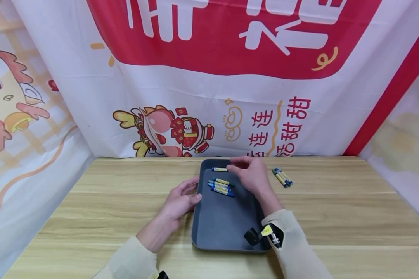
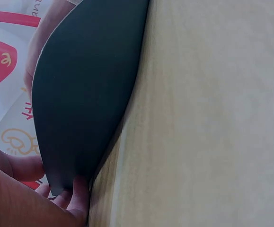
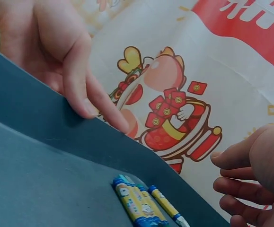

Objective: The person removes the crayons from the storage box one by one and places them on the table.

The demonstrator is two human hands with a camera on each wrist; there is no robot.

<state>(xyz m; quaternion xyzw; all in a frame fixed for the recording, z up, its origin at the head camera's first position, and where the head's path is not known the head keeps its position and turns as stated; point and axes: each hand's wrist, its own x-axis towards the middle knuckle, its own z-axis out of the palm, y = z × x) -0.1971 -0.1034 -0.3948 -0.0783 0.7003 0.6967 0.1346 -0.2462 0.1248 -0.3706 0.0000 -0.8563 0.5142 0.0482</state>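
Right sleeve (image 1: 302, 244), foreground | right hand (image 1: 253, 174): fingers parted, empty, over tray (image 1: 227, 224) holding crayons (image 1: 222, 186) | left hand (image 1: 179, 199): fingers and thumb gripping tray wall | counter (image 1: 335, 224) beneath

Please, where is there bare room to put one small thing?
On the wooden table, right of the right sleeve, and left of the left hand. Inside the tray, the near-left part, this side of the crayon bunch, is bare. Crowded: the tray's far end, with that bunch, a single crayon and the right hand.
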